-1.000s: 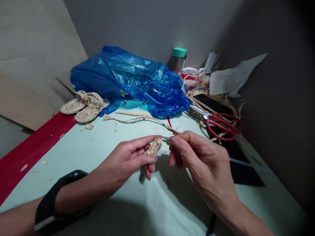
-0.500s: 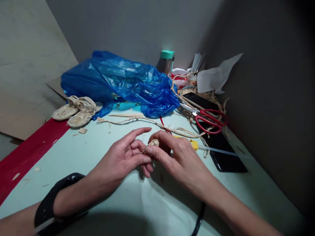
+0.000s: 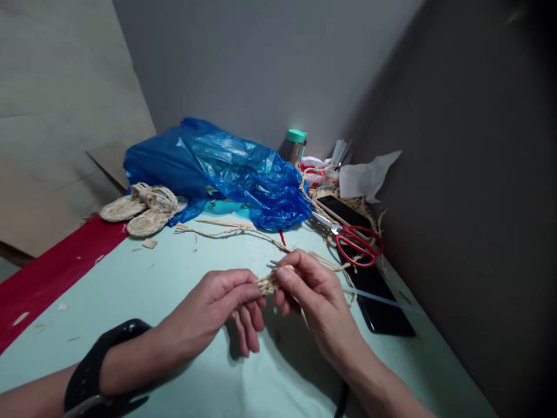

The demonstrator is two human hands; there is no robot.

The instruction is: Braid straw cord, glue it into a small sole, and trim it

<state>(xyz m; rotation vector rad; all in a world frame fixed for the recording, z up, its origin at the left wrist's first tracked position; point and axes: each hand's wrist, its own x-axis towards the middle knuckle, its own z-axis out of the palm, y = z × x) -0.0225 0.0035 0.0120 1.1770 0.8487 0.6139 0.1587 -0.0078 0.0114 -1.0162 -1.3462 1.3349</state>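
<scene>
A small piece of woven straw point(image 3: 266, 284) is stretched between my two hands above the pale green table. My left hand point(image 3: 232, 299) pinches its left end between thumb and forefinger, with the other fingers hanging below. On its right end, my right hand point(image 3: 304, 284) closes thumb and fingertips. Part of the piece is hidden behind the right thumb. A thin metal tip point(image 3: 274, 263) shows just beyond the right fingers; its kind I cannot make out. Behind the hands lies a twisted straw cord point(image 3: 235, 230).
A pair of small straw slippers point(image 3: 150, 212) sits at left by a blue plastic bag point(image 3: 209, 168). Red-handled scissors point(image 3: 359, 245) and a black phone-like slab point(image 3: 385, 307) lie at right. A green-lidded bottle point(image 3: 296, 142) stands at the back. Straw scraps dot the table point(image 3: 174, 296).
My left forefinger has come down onto the straw piece, which was mostly within the right fingers and now spans both hands. The view has tilted up, so the background sits lower.
</scene>
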